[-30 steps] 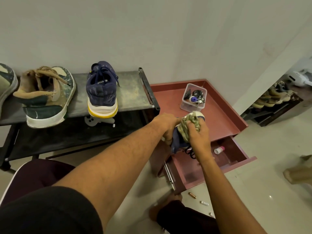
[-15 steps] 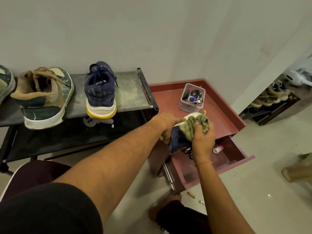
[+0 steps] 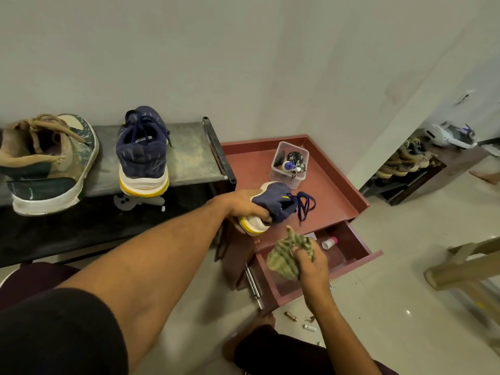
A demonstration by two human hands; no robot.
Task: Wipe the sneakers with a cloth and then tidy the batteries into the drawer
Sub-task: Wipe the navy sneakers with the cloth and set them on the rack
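My left hand grips a navy sneaker with a white and yellow sole, held on its side over the red cabinet top, laces dangling. My right hand holds a crumpled green striped cloth below the shoe, apart from it, over the open drawer. The matching navy sneaker stands on the grey bench. Two batteries lie on the floor in front of the drawer.
A green and tan sneaker sits at the bench's left. A clear plastic box of small items stands on the cabinet top. A small pink-capped bottle lies inside the drawer. A shoe rack is at right, a wooden frame nearer.
My right hand has drawn the cloth down and away from the sneaker. My left hand has turned the shoe onto its side, sole towards me, laces now hanging free.
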